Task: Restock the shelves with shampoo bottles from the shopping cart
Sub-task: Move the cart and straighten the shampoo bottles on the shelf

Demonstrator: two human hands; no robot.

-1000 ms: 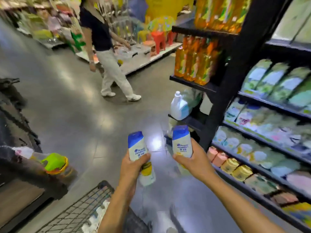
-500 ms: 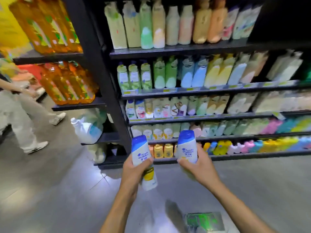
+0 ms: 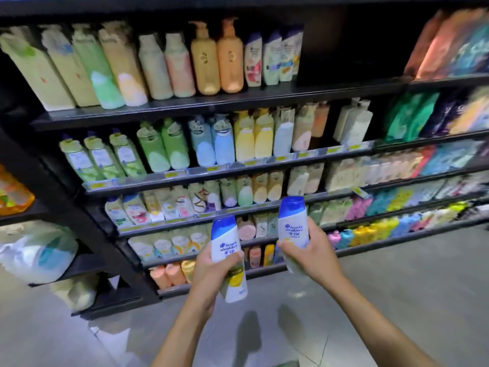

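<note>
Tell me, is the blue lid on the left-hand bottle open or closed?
Closed. The blue cap sits smooth on the bottle that the left hand holds, and no flap sticks up.

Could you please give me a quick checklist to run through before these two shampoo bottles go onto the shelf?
1. Left hand grips the left bottle round its middle: ok.
2. Right hand grips the right bottle: ok.
3. Blue caps on both bottles: ok. Whether they are sealed tight: cannot tell.
4. Matching blue-capped bottles located, on the top shelf: ok.
5. Free space to their right on that shelf: ok, a dark gap shows.
6. Price tag for that spot: cannot tell, too blurred.
</note>
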